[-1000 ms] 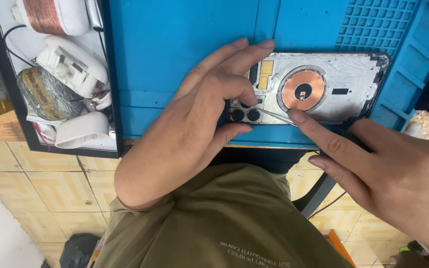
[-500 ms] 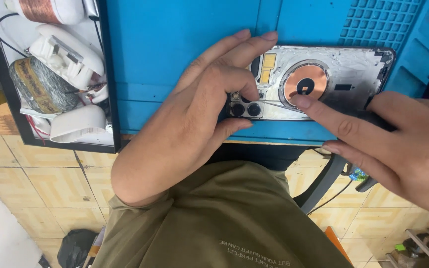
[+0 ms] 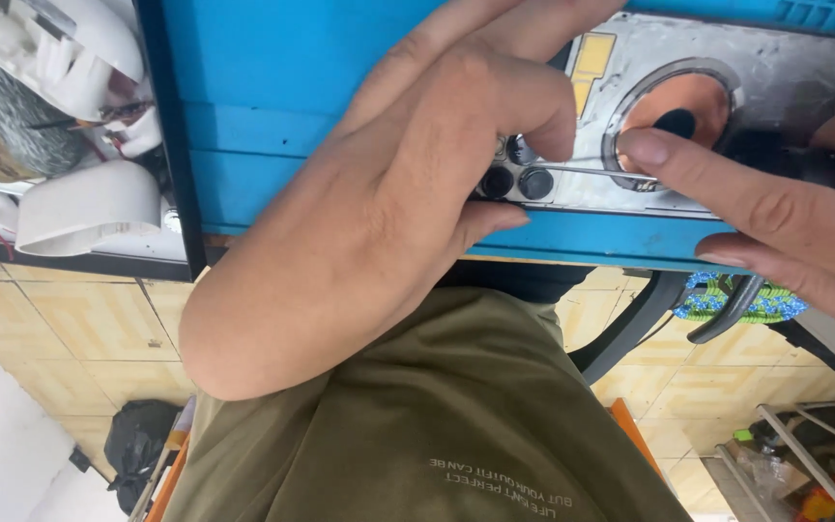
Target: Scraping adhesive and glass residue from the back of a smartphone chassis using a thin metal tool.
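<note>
An opened phone (image 3: 775,87) lies face down on the blue work mat (image 3: 282,106), its copper charging coil (image 3: 698,97) and round camera lenses (image 3: 535,184) exposed. My left hand (image 3: 408,184) covers the phone's camera end, with fingers on top and the thumb against its near edge. My right hand (image 3: 775,222) comes in from the right and pinches thin metal tweezers (image 3: 587,172) under the index finger. The tweezers' tip lies by the lenses, close to my left fingertip. My hands hide part of the phone.
A black tray (image 3: 171,145) on the left of the mat holds white plastic parts (image 3: 89,208), cables and a foil-like bundle. Below the table edge are a black chair base (image 3: 630,329), a blue-green coiled bundle (image 3: 727,300), a yellow tiled floor and a black bag (image 3: 142,440).
The view has closed in on the phone. My right index finger has slid from the coil toward the camera lenses, with the tweezers showing again. My left hand stays on the phone.
</note>
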